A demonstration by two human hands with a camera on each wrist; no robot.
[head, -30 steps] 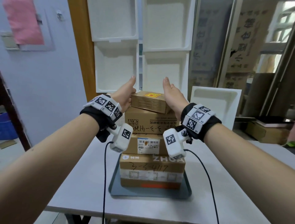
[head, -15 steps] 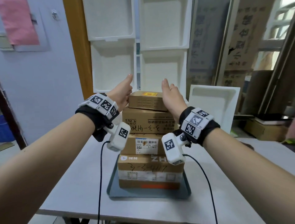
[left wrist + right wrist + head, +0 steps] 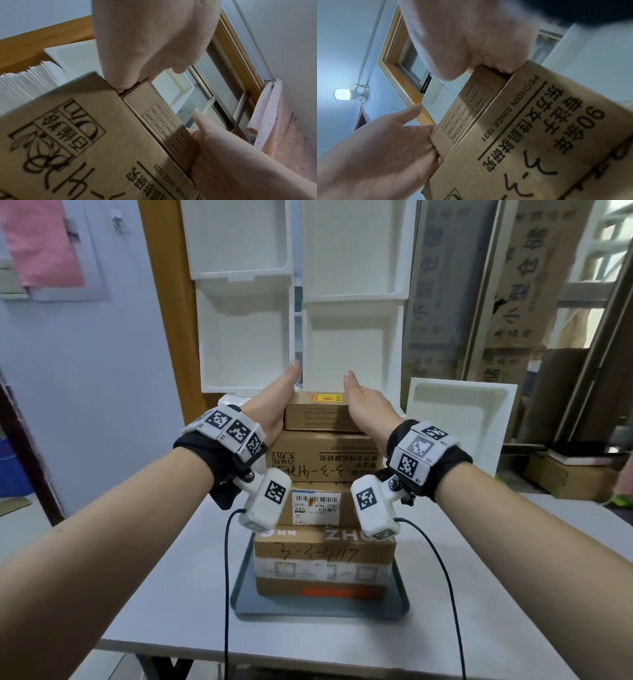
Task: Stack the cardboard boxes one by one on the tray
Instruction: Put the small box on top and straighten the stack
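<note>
Four cardboard boxes stand stacked on a grey tray (image 3: 246, 601): a wide bottom box (image 3: 323, 563), a labelled box (image 3: 317, 506), a printed box (image 3: 325, 460) and a small top box (image 3: 320, 414). My left hand (image 3: 274, 405) lies flat against the top box's left end and my right hand (image 3: 368, 409) against its right end, thumbs pointing up. The left wrist view shows the top box (image 3: 164, 121) sitting level on the printed box (image 3: 77, 142), with a palm on each end. My fingers behind the box are hidden.
The tray sits near the front of a grey table (image 3: 171, 594). White foam trays (image 3: 246, 337) stand stacked upright behind the boxes, and another (image 3: 459, 422) leans at the back right. A cardboard box (image 3: 565, 477) lies at the far right. Wrist-camera cables hang beside the stack.
The top box was tilted between my hands a second ago; it now rests level on the stack. Both hands stay against its ends.
</note>
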